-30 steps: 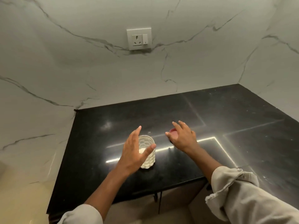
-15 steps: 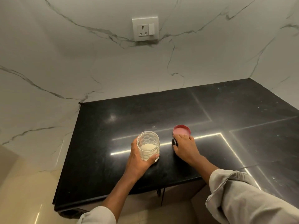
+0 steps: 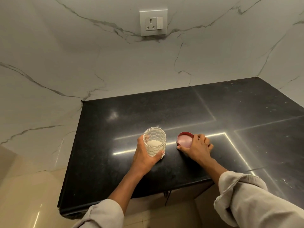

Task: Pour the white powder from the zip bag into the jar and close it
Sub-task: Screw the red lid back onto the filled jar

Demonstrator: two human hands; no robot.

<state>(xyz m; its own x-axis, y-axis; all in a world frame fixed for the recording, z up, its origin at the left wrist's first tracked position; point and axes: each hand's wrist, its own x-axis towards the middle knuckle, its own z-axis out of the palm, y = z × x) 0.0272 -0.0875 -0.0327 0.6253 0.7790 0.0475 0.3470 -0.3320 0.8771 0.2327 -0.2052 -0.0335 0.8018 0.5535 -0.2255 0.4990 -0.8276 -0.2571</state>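
Note:
A clear honeycomb-patterned jar (image 3: pixel 154 142) stands upright and uncovered on the black counter (image 3: pixel 164 111), with white powder in its lower part. My left hand (image 3: pixel 144 155) grips the jar from the near left side, thumb across its front. Just right of the jar lies a round red lid (image 3: pixel 184 140), inner side up. My right hand (image 3: pixel 198 148) holds the lid by its rim, thumb on the near edge and fingers on the right edge. No zip bag is in view.
The counter sits in a corner of white marble walls, with a socket plate (image 3: pixel 153 22) on the back wall. Its front edge runs near my forearms, above dark cabinet doors and a beige floor (image 3: pixel 29 195) at the left.
My left hand closed around the jar. My right hand came down beside the lid, then took hold of its rim. The camera tilted down and closer.

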